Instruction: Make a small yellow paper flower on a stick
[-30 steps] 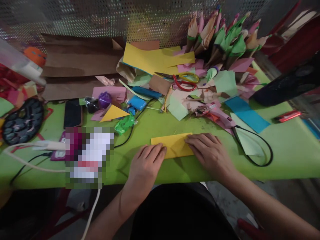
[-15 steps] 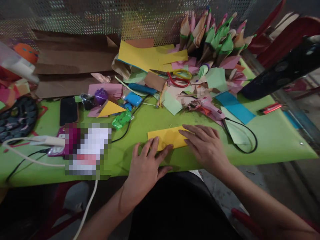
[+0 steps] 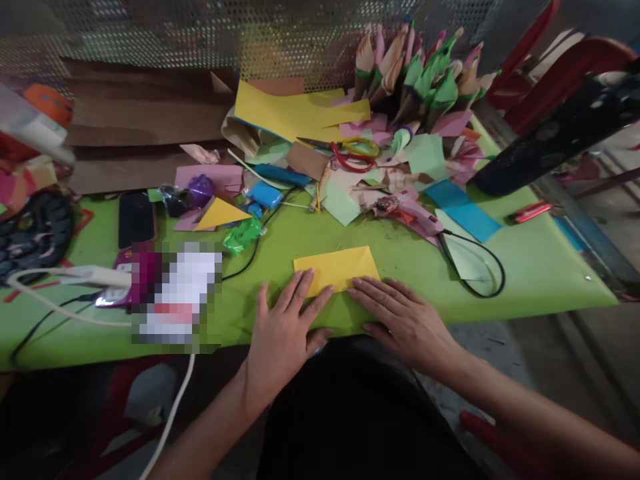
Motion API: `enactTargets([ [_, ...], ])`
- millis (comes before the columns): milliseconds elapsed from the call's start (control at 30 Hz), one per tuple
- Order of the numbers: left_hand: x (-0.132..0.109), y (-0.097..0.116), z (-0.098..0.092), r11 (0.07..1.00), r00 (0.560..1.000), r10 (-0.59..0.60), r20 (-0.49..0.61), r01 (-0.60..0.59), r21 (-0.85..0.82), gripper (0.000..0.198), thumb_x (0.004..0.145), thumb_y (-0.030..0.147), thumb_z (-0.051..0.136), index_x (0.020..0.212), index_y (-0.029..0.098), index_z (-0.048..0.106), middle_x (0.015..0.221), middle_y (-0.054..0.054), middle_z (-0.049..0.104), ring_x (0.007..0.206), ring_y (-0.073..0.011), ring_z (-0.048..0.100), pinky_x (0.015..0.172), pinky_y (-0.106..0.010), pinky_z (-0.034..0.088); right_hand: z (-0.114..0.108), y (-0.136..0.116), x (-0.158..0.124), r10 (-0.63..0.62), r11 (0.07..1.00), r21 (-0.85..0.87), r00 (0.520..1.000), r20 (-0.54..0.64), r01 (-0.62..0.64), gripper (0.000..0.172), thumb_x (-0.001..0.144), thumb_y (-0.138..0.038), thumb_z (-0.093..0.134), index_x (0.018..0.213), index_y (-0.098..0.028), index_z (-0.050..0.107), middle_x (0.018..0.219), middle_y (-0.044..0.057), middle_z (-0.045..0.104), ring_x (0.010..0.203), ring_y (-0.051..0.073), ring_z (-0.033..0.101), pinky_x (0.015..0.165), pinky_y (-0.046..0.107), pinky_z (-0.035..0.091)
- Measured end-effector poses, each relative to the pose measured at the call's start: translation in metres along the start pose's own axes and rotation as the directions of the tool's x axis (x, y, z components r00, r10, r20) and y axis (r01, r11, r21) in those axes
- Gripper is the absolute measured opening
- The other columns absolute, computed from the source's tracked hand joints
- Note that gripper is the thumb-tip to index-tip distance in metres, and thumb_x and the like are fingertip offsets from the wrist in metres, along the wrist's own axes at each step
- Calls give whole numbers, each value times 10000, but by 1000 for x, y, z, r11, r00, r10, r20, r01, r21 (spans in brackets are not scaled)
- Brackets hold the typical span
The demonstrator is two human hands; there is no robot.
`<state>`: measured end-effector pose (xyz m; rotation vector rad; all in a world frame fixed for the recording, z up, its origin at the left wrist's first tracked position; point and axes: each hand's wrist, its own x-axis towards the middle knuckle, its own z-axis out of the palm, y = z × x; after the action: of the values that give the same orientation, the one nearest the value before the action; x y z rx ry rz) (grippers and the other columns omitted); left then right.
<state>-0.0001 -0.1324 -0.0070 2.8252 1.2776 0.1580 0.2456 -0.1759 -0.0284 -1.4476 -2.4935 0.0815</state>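
Note:
A folded yellow paper rectangle (image 3: 337,267) lies flat on the green table (image 3: 525,273) near its front edge. My left hand (image 3: 285,333) rests flat with fingers spread, its fingertips on the paper's near left edge. My right hand (image 3: 400,320) lies flat beside it, fingers stretched out, fingertips touching the paper's near right edge. Neither hand holds anything.
Behind the paper is a heap of coloured paper scraps, red and yellow scissors (image 3: 355,153), a glue gun (image 3: 415,217) with a black cable (image 3: 475,267), and a bunch of paper flowers (image 3: 420,73). A black phone (image 3: 136,219), a paint palette (image 3: 33,237) and a white cable (image 3: 75,277) lie left.
Both hands have slid back toward me off the yellow paper, so most of the sheet now shows. My left fingers have spread flat. The view shifted slightly.

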Motion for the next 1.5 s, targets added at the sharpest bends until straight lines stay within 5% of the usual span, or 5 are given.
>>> enactTargets([
  [367, -13, -15, 6, 999, 998, 15, -64, -18, -45, 529, 979, 395, 522, 1500, 329, 459, 1521, -64, 533, 1414, -292, 484, 1223, -634, 162, 2, 5, -8, 24, 999, 23, 1000, -20, -23, 549, 1000, -293, 510, 1534, -220, 413, 1499, 89, 553, 1364, 241, 550, 1113, 467, 460],
  [733, -24, -12, 4, 999, 972, -51, -227, 46, -28, 431, 983, 344, 516, 1398, 245, 580, 1443, -100, 611, 1361, -287, 547, 1207, -567, 246, 4, 0, -6, 38, 999, 19, 997, -66, -36, 509, 997, -277, 508, 1499, -214, 460, 1484, 92, 571, 1360, 252, 552, 1125, 493, 428],
  [1100, 1, 8, 7, 995, 998, 39, -53, -43, -85, 532, 984, 349, 527, 1500, 238, 461, 1512, -111, 540, 1419, -272, 487, 1194, -605, 315, -9, 21, -27, 117, 992, -34, 983, -141, -123, 419, 991, -266, 519, 1406, -274, 578, 1319, 61, 706, 1255, 258, 639, 1113, 510, 411],
  [1233, 3, 8, 9, 993, 995, 52, -91, -62, -105, 499, 983, 347, 529, 1464, 215, 513, 1494, -127, 557, 1406, -286, 501, 1181, -605, 331, -19, 37, -11, 179, 984, 36, 960, -216, -175, 362, 989, -301, 532, 1329, -225, 628, 1214, 101, 746, 1158, 272, 679, 979, 454, 507],
  [1500, 7, 6, 4, 996, 988, 69, -138, -76, -45, 532, 992, 317, 503, 1508, 201, 450, 1554, -123, 487, 1443, -279, 453, 1196, -551, 307, -4, 46, 33, 238, 966, 135, 964, -120, -222, 631, 862, -400, 696, 1437, -219, 511, 1277, 143, 663, 1184, 344, 608, 978, 524, 500],
])
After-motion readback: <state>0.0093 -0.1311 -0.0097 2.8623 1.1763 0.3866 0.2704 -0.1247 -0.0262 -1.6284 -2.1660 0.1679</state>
